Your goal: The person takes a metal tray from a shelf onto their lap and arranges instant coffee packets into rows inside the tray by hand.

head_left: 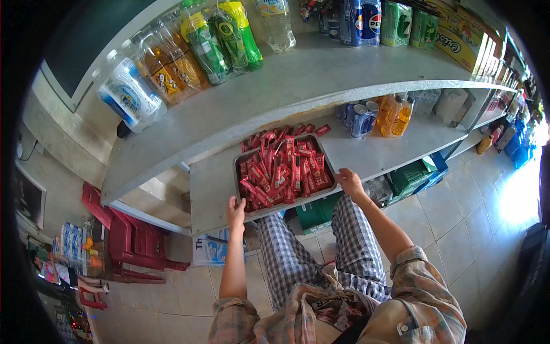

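A rectangular metal tray (334,167) heaped with small red stick-shaped packets (285,171) rests on the lower shelf, close to its front edge. More red packets lie loose on the shelf behind the tray's far rim. My left hand (235,214) is at the tray's near left corner, its thumb against the rim and its other fingers partly hidden. On the opposite side, my right hand (350,183) holds the right rim, thumb and fingers closed around the edge.
Soda bottles (172,63) and shrink-wrapped cans (360,23) stand on the upper shelf. Blue cans (362,119) and orange bottles (395,114) sit right of the tray. Green boxes (412,176) are under the shelf; stacked red plastic chairs (134,238) stand at left, with a person beyond.
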Demonstrator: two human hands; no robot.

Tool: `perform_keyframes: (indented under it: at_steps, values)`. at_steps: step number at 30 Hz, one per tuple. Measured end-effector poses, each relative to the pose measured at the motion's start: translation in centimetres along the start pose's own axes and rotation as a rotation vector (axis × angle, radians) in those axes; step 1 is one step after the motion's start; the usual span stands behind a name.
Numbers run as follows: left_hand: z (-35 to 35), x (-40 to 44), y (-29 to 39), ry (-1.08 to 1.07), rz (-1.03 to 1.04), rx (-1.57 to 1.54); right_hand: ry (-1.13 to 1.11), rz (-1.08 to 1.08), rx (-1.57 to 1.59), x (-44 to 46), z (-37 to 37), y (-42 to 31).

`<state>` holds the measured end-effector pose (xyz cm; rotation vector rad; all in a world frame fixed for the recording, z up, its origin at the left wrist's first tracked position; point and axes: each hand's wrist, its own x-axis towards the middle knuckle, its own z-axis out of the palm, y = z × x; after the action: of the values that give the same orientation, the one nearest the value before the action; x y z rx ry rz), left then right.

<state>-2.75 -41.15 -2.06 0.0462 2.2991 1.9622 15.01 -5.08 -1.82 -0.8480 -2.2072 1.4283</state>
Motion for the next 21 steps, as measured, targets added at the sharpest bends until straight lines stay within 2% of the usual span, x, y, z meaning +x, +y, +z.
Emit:
perform_keyframes:
  at_steps: [2,4,12,13,16,20,21]
  values:
    - [0.8,1.2,-1.0,-0.024,-0.062,0.130,0.014,0.005,-0.129,1.0,1.4,0.1]
    - [0.6,-0.2,-0.2,-0.023,-0.005,0.227,0.060,-0.046,-0.296,0.5,2.3,0.3]
    - [-0.8,-4.8,-1.3,-0.041,0.034,0.249,-0.041,0.197,-0.011,-4.6,0.0,-1.1]
    - [-1.2,-6.3,0.1,-0.077,-0.037,0.288,0.025,0.043,-0.075,-3.7,0.9,4.4]
    - [-2.0,-9.1,-1.6,-0.076,0.024,0.184,0.004,-0.033,-0.281,-7.0,-0.8,3.6]
    - [-3.1,-12.2,-2.5,-0.083,0.143,0.311,-0.056,0.030,-0.190,-11.0,-2.4,2.5]
    - [-3.4,-13.6,-2.3,-0.089,0.172,0.313,-0.006,-0.031,-0.194,-12.0,-2.5,4.0]
